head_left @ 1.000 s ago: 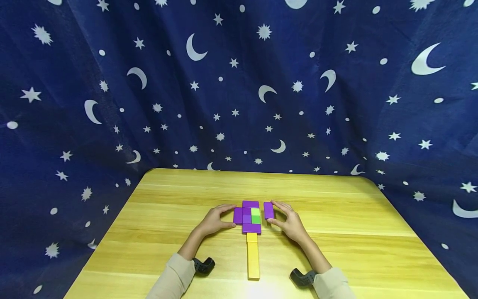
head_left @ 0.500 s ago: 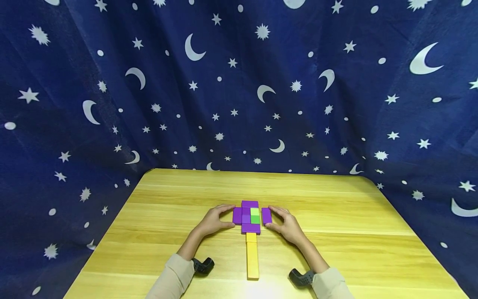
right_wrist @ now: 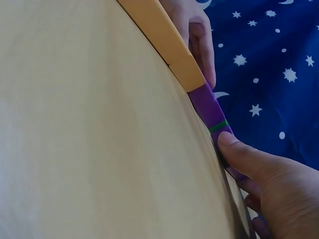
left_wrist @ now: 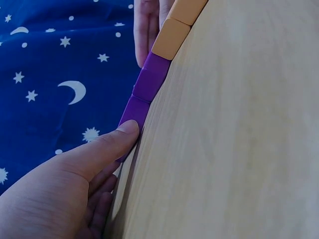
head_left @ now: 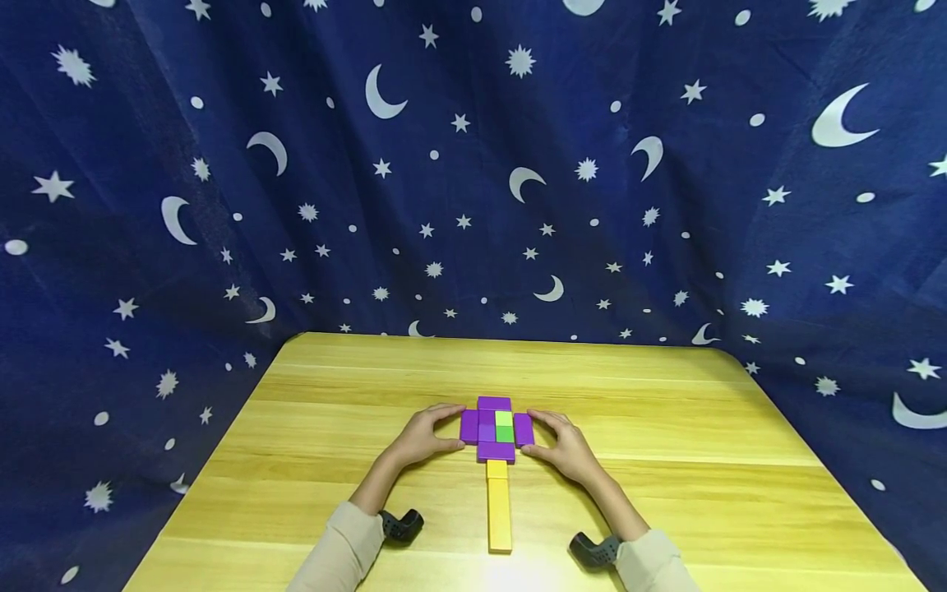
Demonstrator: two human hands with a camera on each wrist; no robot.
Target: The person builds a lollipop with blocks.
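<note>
On the table lies a flat pattern of blocks. My left hand (head_left: 420,437) holds the left purple block (head_left: 469,427) by its ends, thumb at the near end, as the thumb (left_wrist: 128,128) shows in the left wrist view. My right hand (head_left: 571,448) grips the right purple block (head_left: 524,429) the same way, right beside the green block (head_left: 504,434). Between them sit a light green block (head_left: 504,418) and a darker purple piece (head_left: 486,426). One purple block (head_left: 494,404) caps the top, another (head_left: 496,451) the bottom. A yellow-orange stem (head_left: 499,514) runs toward me.
The wooden table (head_left: 703,460) has rounded far corners. Behind it hangs a dark blue curtain (head_left: 473,189) with white moons and stars. Black wrist cameras (head_left: 402,527) sit at both cuffs, low over the table.
My right hand has moved left and slightly toward me with its purple block, bringing it down beside the green blocks. My left hand stays at the left purple block.
</note>
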